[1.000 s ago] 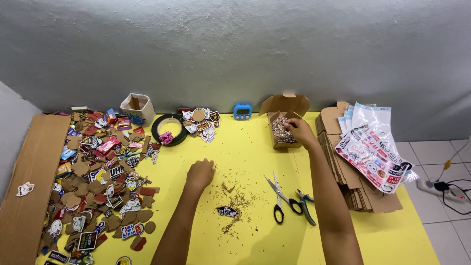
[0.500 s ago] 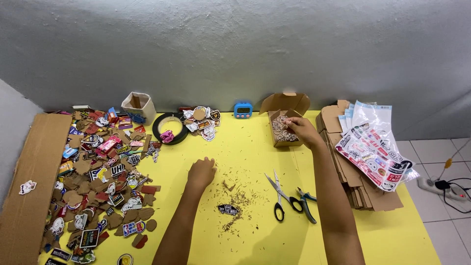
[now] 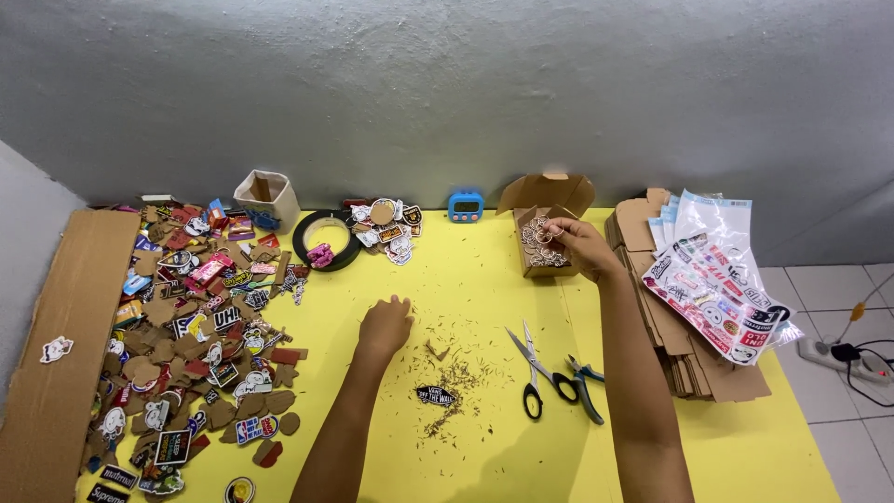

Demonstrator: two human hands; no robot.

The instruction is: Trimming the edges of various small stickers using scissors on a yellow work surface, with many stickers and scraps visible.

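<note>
Matt brown cardboard box (image 3: 538,210), glossy sticker sheets (image 3: 717,289).

A small open cardboard box (image 3: 540,244) stands at the back of the yellow counter (image 3: 466,279), holding pale rings. Right of it lie flattened cardboard boxes (image 3: 684,349) under clear bags of colourful stickers (image 3: 717,279). A blue timer (image 3: 465,206) with a grey screen stands by the wall. A black oval sticker (image 3: 435,395) lies near the front

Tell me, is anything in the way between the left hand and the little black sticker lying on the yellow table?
Nothing visible blocks it. The left hand rests on the yellow table, and only scattered brown scraps lie between it and the black sticker.
</note>
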